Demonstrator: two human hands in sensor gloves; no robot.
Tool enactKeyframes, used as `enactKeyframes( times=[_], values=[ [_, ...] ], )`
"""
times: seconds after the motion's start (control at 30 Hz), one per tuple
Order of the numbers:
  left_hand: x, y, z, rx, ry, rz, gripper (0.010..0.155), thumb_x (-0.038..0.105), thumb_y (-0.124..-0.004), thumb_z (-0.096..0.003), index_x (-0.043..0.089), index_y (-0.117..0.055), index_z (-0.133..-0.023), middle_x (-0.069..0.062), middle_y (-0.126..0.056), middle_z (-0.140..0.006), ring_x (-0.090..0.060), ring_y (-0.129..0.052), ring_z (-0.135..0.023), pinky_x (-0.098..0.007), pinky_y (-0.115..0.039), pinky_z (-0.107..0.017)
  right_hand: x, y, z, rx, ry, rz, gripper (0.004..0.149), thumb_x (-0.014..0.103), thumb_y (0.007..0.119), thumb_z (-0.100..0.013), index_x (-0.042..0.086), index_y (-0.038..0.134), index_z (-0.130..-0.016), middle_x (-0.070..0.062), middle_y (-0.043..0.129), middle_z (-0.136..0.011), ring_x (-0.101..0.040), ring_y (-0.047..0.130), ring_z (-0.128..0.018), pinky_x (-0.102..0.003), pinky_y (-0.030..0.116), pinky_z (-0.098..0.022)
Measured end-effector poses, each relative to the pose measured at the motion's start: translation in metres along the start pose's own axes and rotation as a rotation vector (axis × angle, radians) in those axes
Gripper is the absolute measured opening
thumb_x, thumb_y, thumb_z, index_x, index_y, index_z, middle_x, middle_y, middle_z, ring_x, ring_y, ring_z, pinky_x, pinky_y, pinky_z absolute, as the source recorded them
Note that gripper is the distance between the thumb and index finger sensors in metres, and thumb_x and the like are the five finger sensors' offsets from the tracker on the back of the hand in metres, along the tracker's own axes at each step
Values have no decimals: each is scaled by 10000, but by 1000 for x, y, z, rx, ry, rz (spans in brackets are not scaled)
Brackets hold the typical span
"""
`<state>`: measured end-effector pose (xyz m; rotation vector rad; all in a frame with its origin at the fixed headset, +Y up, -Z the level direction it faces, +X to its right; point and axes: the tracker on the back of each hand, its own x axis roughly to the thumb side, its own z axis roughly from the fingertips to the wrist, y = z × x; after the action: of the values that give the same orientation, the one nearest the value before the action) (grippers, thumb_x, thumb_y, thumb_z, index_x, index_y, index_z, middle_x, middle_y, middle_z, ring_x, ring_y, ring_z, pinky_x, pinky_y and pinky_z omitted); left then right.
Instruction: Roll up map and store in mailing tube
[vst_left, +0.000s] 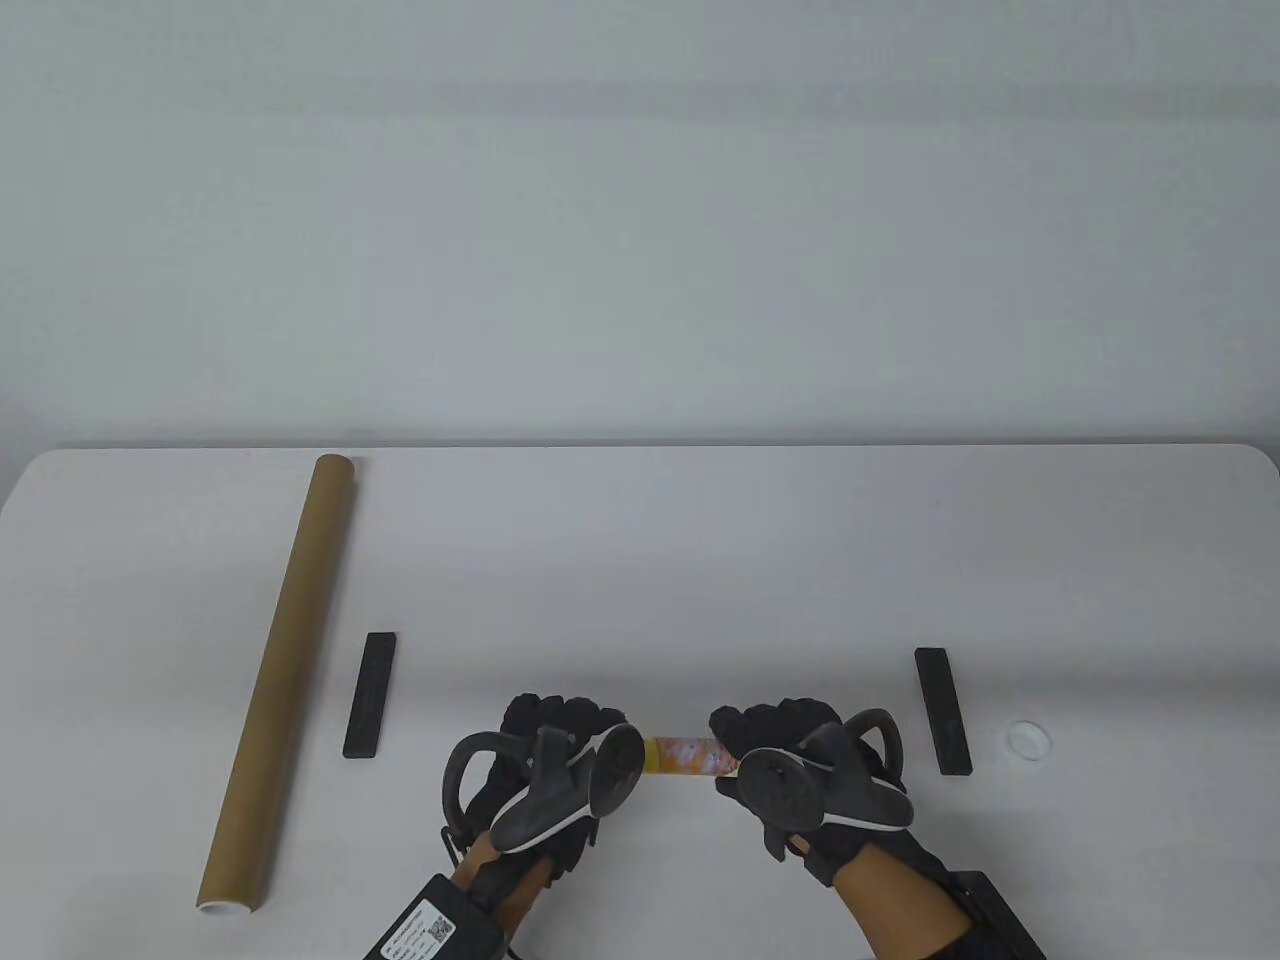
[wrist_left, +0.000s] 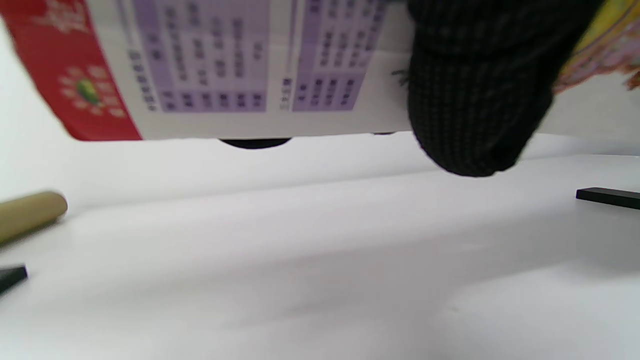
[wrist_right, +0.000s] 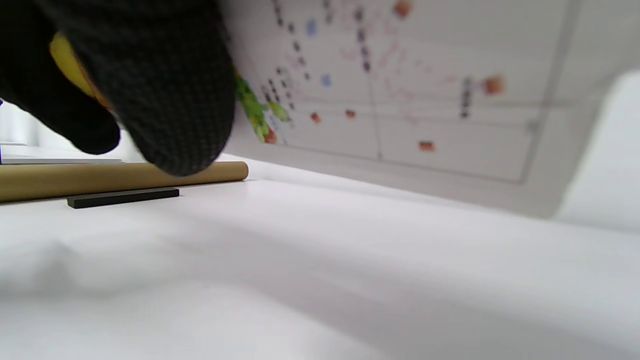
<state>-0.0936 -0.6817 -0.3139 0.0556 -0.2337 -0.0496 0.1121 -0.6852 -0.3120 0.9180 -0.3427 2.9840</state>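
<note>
The rolled map (vst_left: 686, 756) is a short orange-yellow printed roll, held just above the table near the front edge. My left hand (vst_left: 555, 735) grips its left end and my right hand (vst_left: 775, 735) grips its right end. In the left wrist view the map's printed surface (wrist_left: 225, 70) fills the top, with a gloved finger (wrist_left: 480, 90) over it. In the right wrist view the map (wrist_right: 425, 90) slants above the table beside my gloved fingers (wrist_right: 165, 85). The brown mailing tube (vst_left: 285, 670) lies at the left, its open white-rimmed end toward the front.
Two black bar weights lie on the white table: one (vst_left: 369, 694) beside the tube, one (vst_left: 943, 710) at the right. A small white cap (vst_left: 1028, 739) lies further right. The tube (wrist_right: 90, 179) and a bar (wrist_right: 122, 197) also show in the right wrist view.
</note>
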Motion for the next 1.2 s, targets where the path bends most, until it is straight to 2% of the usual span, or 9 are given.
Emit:
enactKeyframes(
  times=[0.1, 0.23, 0.4, 0.57, 0.6, 0.77, 0.97, 1.17, 1.2],
  values=[
    [-5, -4, -6, -138, 20, 92, 460, 607, -994, -308, 425, -899, -720, 100, -984, -616, -150, -1031, -569, -398, -756, -683, 5, -2, 1, -23, -15, 73, 652, 409, 994, -419, 68, 828, -950, -94, 940, -755, -333, 1006, -616, -588, 752, -557],
    [-9, -7, -8, -204, 23, 138, 458, 607, -995, -307, 423, -902, -717, 99, -987, -612, -151, -1034, -566, -398, -758, -682, 7, -2, 1, -34, -26, 96, 656, 418, 994, -409, 76, 832, -945, -86, 946, -737, -327, 1009, -597, -586, 756, -546],
    [-9, -8, -8, -236, 7, 151, 462, 607, -993, -310, 423, -899, -723, 100, -985, -618, -150, -1030, -575, -399, -755, -685, 7, -1, -1, 9, -26, 82, 613, 408, 1006, -401, 87, 861, -903, -54, 960, -670, -290, 1022, -518, -554, 795, -504],
    [-2, -5, -1, -86, 1, 54, 540, 619, -979, -311, 417, -864, -799, 95, -967, -702, -161, -1023, -653, -416, -736, -704, 2, -1, -2, 41, 2, 25, 589, 402, 1005, -406, 92, 870, -890, -51, 964, -650, -283, 1022, -492, -552, 803, -489],
    [1, -3, 1, -15, -4, 13, 549, 616, -979, -312, 419, -857, -809, 96, -961, -717, -165, -1017, -670, -421, -729, -709, 0, 0, -3, 49, 10, -7, 589, 401, 1005, -407, 87, 872, -888, -50, 964, -649, -282, 1023, -490, -551, 805, -486],
    [7, 3, 7, 146, -39, -84, 545, 612, -984, -297, 430, -860, -795, 108, -965, -704, -152, -1018, -664, -417, -730, -710, -10, 2, -3, 89, 42, -152, 588, 399, 1005, -408, 77, 876, -883, -58, 966, -641, -288, 1024, -478, -557, 805, -472],
    [6, 3, 6, 111, -41, -65, 497, 605, -990, -298, 432, -880, -751, 107, -972, -661, -151, -1028, -621, -407, -742, -699, -9, 4, -3, 84, 32, -139, 591, 388, 1008, -416, 70, 870, -894, -56, 964, -655, -274, 1028, -497, -537, 813, -490],
    [2, 2, 2, 41, -27, -22, 480, 608, -989, -302, 428, -889, -735, 103, -979, -640, -151, -1034, -597, -399, -755, -688, -1, 1, 0, 26, 6, -19, 640, 402, 998, -419, 69, 833, -940, -83, 938, -723, -324, 1001, -578, -581, 758, -538],
    [1, 1, 1, 25, -24, -7, 480, 608, -989, -303, 426, -889, -736, 102, -980, -638, -151, -1036, -593, -397, -756, -688, 0, 1, 0, 18, 2, 2, 733, 599, 877, -370, 124, 809, -924, -153, 908, -717, -522, 905, -542, -765, 591, -432]
  ],
)
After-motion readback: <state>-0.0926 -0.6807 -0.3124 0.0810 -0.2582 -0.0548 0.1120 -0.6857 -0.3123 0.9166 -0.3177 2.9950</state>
